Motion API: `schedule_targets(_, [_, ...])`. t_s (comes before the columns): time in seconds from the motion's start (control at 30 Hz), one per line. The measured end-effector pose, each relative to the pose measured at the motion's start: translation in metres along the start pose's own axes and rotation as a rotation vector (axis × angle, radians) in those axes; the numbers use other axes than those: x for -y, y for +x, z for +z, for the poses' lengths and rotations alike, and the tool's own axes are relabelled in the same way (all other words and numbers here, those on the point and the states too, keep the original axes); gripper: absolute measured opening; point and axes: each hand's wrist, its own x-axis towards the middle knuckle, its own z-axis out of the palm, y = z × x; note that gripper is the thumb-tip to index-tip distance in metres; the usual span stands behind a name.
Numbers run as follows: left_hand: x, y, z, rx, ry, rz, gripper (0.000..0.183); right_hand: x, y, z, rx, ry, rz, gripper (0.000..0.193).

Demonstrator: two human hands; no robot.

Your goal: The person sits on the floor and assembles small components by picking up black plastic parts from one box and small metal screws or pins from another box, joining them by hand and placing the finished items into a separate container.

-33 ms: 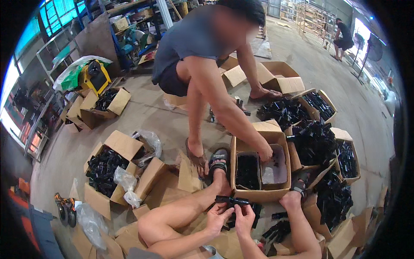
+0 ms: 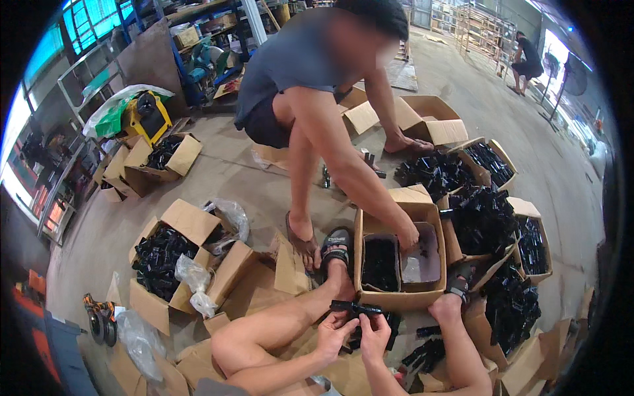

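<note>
Concrete floor, cardboard boxes all round; left hand, right hand clamped on black part.

The two hands meet low in the middle over the floor, holding a small part between them, just before an open box that stands between the person's feet. Left of the legs sits a box of parts with plastic bags on its flaps. Right of the middle box lie more filled boxes, and behind it a second person crouches, one hand reaching into it.
</note>
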Motion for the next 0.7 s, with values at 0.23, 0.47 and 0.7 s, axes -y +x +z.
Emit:
schedule_targets(0.23, [-0.002,-0.003,0.003,-0.043,0.021,-0.001,0.03,0.0,-0.006,-0.006,0.013,-0.052,0.075,0.014])
schedule_targets(0.47, [0.002,0.003,-0.001,0.019,0.014,0.077,0.031,0.01,-0.001,-0.005,0.034,-0.23,0.016,0.018])
schedule_targets(0.7, [0.002,0.006,0.003,0.009,-0.028,0.042,0.033,-0.001,-0.005,0.0,-0.02,-0.127,0.007,0.014])
